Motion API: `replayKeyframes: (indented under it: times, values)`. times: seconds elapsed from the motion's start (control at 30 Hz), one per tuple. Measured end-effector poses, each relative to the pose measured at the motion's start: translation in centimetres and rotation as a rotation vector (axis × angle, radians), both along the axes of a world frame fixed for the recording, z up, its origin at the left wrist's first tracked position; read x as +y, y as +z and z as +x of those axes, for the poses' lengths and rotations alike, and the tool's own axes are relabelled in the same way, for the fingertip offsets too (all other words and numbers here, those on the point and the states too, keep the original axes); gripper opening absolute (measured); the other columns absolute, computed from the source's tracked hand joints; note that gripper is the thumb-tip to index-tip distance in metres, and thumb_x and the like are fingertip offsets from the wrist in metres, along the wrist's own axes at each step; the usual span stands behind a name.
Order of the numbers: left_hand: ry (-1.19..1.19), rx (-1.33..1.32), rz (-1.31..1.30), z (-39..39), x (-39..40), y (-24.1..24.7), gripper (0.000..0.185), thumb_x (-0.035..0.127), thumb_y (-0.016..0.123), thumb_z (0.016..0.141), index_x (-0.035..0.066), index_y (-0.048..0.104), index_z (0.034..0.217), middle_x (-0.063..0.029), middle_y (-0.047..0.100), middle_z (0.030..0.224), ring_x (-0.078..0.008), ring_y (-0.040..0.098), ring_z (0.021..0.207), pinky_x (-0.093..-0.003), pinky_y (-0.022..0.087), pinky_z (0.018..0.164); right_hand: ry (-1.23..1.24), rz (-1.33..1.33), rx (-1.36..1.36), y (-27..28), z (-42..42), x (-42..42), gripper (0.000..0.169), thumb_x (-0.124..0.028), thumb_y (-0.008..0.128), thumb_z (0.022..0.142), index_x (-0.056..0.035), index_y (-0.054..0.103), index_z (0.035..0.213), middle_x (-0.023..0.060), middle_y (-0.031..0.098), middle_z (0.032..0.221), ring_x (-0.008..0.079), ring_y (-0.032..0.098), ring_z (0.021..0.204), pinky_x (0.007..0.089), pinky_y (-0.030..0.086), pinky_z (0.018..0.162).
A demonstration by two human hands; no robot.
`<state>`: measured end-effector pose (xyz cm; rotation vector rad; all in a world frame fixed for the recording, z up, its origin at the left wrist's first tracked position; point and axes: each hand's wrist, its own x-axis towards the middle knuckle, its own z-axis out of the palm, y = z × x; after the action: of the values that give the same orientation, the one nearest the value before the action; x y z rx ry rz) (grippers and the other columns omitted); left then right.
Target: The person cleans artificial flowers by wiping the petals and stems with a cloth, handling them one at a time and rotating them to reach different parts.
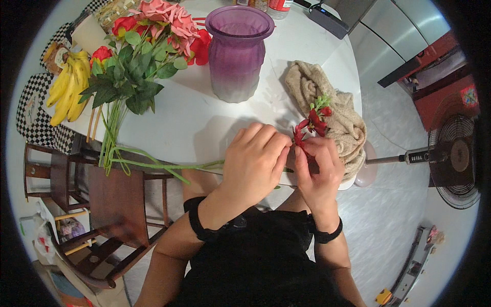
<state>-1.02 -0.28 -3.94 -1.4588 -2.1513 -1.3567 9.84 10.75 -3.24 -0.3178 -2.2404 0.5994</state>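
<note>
My left hand (253,165) is closed around the long green stem (191,167) of an artificial flower spray near the table's front edge. To its right, my right hand (321,163) pinches the red petals (316,123) of this spray between thumb and fingers. Pale green buds (321,101) top the spray, pointing away from me. Behind my hands stands a purple frosted-glass vase (237,63), upright. Artificial pink roses (180,23) and red flowers lie at the left, their green stems (111,130) hanging over the edge. My fingers hide part of the spray.
A beige knitted cloth (347,119) lies crumpled at the right of the white table (180,126). Bananas (69,86) sit on the left. Bottles (279,8) and a dark power strip (328,21) stand behind. A wooden chair (117,203) and fan (456,153) flank me.
</note>
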Motion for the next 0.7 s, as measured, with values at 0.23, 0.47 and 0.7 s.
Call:
replayKeyframes:
  times: [0.23,0.47,0.7]
  values:
    - [0.006,0.008,0.002,0.11,0.02,0.11,0.014,0.003,0.071,0.073,0.007,0.062,0.083,-0.0065,0.059,0.081,-0.0286,0.056,0.079,-0.0392,0.044,0.068,-0.012,0.035,0.023,-0.14,0.03,-0.08,0.014,0.002,0.072,0.079,-0.0025,0.064,0.09,0.0109,0.062,0.092,0.0266,0.064,0.074,0.0338,0.051,0.063]
    - [0.002,0.007,-0.009,0.26,0.11,0.13,0.014,0.003,0.07,0.074,0.007,0.061,0.084,-0.0067,0.058,0.081,-0.0287,0.056,0.079,-0.0393,0.045,0.069,-0.017,0.05,0.028,-0.3,0.07,0.02,0.014,0.003,0.071,0.08,-0.0014,0.063,0.09,0.0118,0.063,0.092,0.0276,0.063,0.075,0.0347,0.051,0.063]
    - [0.008,0.005,-0.004,0.4,0.19,0.13,0.015,0.002,0.07,0.073,0.007,0.06,0.084,-0.0069,0.058,0.081,-0.0291,0.057,0.079,-0.0392,0.045,0.069,-0.016,0.056,0.032,-0.34,0.21,0.03,0.016,0.003,0.071,0.08,-0.0009,0.061,0.091,0.0129,0.063,0.092,0.0287,0.063,0.076,0.0352,0.051,0.064]
